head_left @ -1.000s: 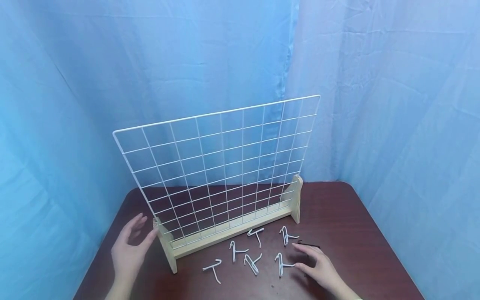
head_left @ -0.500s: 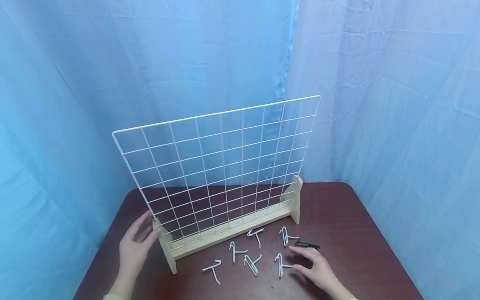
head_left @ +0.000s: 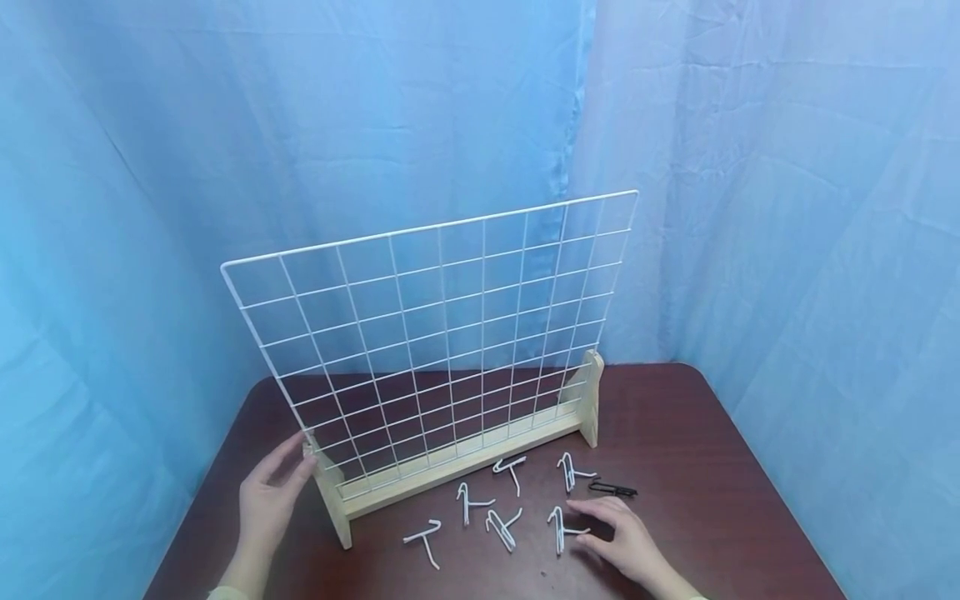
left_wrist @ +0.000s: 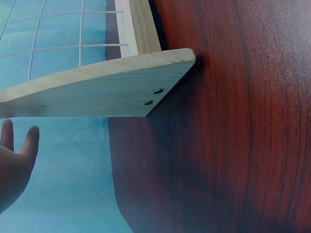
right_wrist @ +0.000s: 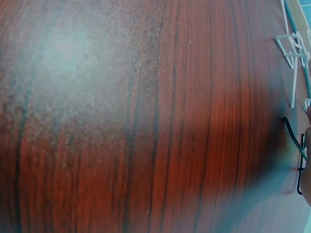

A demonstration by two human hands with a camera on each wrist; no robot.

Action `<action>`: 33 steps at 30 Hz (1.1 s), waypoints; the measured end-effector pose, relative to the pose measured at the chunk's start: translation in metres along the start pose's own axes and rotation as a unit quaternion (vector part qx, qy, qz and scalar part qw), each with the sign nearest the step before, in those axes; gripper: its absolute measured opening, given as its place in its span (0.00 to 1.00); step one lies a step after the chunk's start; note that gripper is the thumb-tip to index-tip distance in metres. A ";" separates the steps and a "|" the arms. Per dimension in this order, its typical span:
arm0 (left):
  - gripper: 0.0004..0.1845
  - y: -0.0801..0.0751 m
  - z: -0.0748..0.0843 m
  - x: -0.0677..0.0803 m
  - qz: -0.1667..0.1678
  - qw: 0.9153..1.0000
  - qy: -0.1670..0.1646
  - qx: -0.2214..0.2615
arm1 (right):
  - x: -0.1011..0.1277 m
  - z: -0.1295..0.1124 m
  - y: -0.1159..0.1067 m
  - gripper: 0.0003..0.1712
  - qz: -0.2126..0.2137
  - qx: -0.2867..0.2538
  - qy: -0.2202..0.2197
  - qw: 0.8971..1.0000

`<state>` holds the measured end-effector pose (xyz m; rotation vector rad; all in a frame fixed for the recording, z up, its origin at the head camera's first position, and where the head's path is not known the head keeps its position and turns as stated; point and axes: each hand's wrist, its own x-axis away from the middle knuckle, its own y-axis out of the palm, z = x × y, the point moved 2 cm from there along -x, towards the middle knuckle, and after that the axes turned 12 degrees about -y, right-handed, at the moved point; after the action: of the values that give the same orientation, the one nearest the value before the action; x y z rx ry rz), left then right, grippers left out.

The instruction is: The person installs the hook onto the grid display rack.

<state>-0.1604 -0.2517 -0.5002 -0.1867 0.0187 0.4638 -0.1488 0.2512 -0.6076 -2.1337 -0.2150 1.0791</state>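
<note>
A white wire grid panel [head_left: 442, 321] stands upright in a pale wooden stand [head_left: 465, 460]. My left hand [head_left: 266, 504] holds the top of the stand's left end post [head_left: 332, 500] between thumb and fingers. In the left wrist view, part of that hand [left_wrist: 14, 167] shows under the post [left_wrist: 112, 90]. My right hand [head_left: 618, 537] reaches over the nearest white grid hook [head_left: 559, 533], thumb and forefinger spread apart on either side of its prong. Just behind this hand lies a black grid hook [head_left: 613, 489]. The right wrist view catches only the hand's edge [right_wrist: 306, 179].
Several more white grid hooks lie before the stand, among them a leftmost hook [head_left: 427, 543], a middle hook [head_left: 501, 530] and a back right hook [head_left: 570, 473]. The dark red wooden table [head_left: 675, 433] has blue curtains [head_left: 450, 108] behind and beside it.
My left hand has moved right and taken hold of the left end post. My right hand has shifted left from the black hook, now uncovered, towards the nearest white hook.
</note>
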 end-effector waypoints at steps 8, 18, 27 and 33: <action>0.19 0.001 -0.004 -0.002 0.007 1.000 -0.002 0.009 | 0.002 0.007 0.007 0.30 0.000 -0.011 -0.036 0.999; 0.17 0.002 -0.001 0.001 0.005 1.000 0.004 0.005 | 0.005 0.009 0.010 0.27 0.002 0.016 -0.048 0.999; 0.17 0.002 0.001 0.001 0.006 1.000 0.007 -0.004 | 0.007 0.013 0.010 0.24 -0.024 0.028 -0.049 0.998; 0.17 0.002 0.001 0.000 0.003 1.000 0.005 -0.003 | 0.009 0.014 0.011 0.23 -0.039 0.039 -0.026 0.998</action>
<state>-0.1616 -0.2501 -0.4997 -0.1956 0.0282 0.4689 -0.1556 0.2547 -0.6263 -2.0131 -0.2743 1.0798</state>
